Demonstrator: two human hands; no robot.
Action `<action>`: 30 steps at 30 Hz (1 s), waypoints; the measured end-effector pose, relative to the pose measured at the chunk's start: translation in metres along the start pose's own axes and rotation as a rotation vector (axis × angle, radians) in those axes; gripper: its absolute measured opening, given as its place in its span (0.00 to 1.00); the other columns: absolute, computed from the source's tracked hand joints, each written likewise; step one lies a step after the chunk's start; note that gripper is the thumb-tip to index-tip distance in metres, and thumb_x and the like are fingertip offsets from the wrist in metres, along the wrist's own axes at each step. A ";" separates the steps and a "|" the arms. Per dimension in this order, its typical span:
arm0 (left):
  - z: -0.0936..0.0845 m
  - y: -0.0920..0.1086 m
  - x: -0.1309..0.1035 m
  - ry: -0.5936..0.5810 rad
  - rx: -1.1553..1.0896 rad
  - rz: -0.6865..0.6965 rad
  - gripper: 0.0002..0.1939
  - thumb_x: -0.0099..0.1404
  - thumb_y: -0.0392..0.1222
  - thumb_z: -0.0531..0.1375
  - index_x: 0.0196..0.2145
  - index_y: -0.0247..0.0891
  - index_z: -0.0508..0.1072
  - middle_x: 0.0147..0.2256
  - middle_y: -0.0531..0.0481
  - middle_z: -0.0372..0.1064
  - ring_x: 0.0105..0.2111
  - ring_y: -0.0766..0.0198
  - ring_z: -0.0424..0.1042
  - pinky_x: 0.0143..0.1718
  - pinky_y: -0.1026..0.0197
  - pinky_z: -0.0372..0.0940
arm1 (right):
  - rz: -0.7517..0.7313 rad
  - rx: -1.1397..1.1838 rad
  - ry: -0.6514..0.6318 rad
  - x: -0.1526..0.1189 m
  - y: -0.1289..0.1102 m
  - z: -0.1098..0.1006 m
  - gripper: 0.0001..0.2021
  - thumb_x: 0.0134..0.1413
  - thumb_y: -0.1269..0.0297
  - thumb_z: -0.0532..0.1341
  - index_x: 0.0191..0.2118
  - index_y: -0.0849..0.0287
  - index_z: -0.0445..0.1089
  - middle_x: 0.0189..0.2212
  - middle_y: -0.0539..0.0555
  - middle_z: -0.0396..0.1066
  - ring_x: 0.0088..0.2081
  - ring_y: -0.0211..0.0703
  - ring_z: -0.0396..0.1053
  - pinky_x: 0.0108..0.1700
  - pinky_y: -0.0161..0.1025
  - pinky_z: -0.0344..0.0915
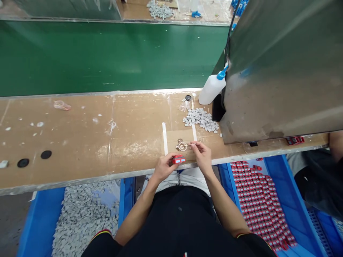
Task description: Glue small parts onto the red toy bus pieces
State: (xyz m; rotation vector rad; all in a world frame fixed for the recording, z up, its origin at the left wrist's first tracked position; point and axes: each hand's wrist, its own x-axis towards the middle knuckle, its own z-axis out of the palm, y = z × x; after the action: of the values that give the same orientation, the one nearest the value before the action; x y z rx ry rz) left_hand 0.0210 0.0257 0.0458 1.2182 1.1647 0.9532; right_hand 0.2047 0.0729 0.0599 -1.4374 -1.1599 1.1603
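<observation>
My left hand (164,166) is closed on a small red toy car (178,159) with pale blue windows, near the table's front edge. Pinched in the fingers of my right hand (203,156) is a thin pale stick (189,144), possibly a cotton swab. Its far end reaches a small round cap or dish (182,146), whose contents I cannot make out. Beneath these lies a cardboard sheet (173,137) fixed with white tape strips. A pile of small grey flat pieces (202,119) lies just beyond my right hand.
A white squeeze bottle (212,89) with a blue tip stands beside a large metal panel (278,78). Below the table are a blue bin of grey pieces (85,217) and a bin of red toy cars (264,203). A green belt (112,57) runs behind. Another person's arm (335,147) shows at right.
</observation>
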 end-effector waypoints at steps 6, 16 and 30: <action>0.000 0.005 0.000 0.004 0.051 -0.001 0.11 0.62 0.42 0.66 0.42 0.36 0.79 0.37 0.47 0.82 0.34 0.60 0.80 0.39 0.61 0.76 | 0.024 0.061 0.031 -0.013 -0.010 -0.004 0.16 0.58 0.49 0.65 0.39 0.58 0.76 0.35 0.58 0.82 0.34 0.46 0.78 0.38 0.42 0.75; 0.000 0.008 0.000 -0.014 0.076 0.014 0.12 0.63 0.41 0.65 0.44 0.36 0.79 0.39 0.45 0.82 0.36 0.59 0.81 0.38 0.60 0.75 | -0.263 -0.202 -0.075 -0.040 -0.035 -0.008 0.06 0.63 0.64 0.63 0.38 0.55 0.79 0.33 0.53 0.82 0.31 0.44 0.78 0.36 0.39 0.74; 0.000 0.009 -0.001 -0.025 0.072 0.048 0.11 0.63 0.41 0.64 0.44 0.36 0.78 0.40 0.44 0.82 0.37 0.58 0.82 0.38 0.60 0.75 | -0.352 -0.259 -0.172 -0.039 -0.034 -0.001 0.08 0.65 0.63 0.60 0.39 0.54 0.78 0.35 0.55 0.81 0.34 0.46 0.78 0.38 0.40 0.75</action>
State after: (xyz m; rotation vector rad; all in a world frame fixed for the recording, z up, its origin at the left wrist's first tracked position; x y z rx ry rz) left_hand 0.0217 0.0263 0.0547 1.3168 1.1632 0.9359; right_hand 0.1970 0.0388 0.0983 -1.2687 -1.6581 0.9226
